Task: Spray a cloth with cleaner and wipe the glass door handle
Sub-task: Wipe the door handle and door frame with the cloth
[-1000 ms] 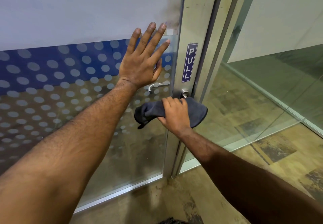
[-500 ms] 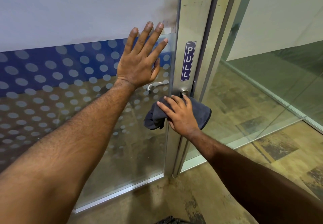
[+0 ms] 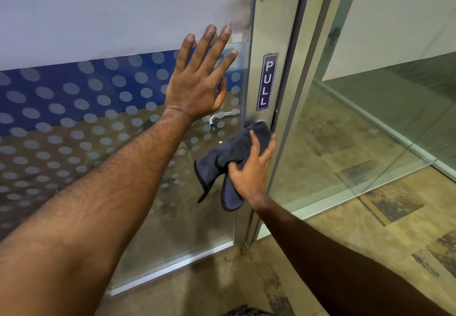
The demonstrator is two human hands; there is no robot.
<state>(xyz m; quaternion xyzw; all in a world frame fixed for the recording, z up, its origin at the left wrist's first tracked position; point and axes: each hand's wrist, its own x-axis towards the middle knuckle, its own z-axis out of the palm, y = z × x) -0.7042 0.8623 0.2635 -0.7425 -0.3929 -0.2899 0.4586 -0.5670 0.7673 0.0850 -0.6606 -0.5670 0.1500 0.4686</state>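
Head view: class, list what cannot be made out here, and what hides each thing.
Near door handle: head view, covered by cloth and right hand.
Far-side handle: head view, partly behind left hand, through dotted glass.
Dark object: head view, cut off by bottom edge.

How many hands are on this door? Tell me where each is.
2. The left hand lies flat on the dotted glass, fingers spread. The right hand presses the dark cloth against the metal frame under the PULL sign.
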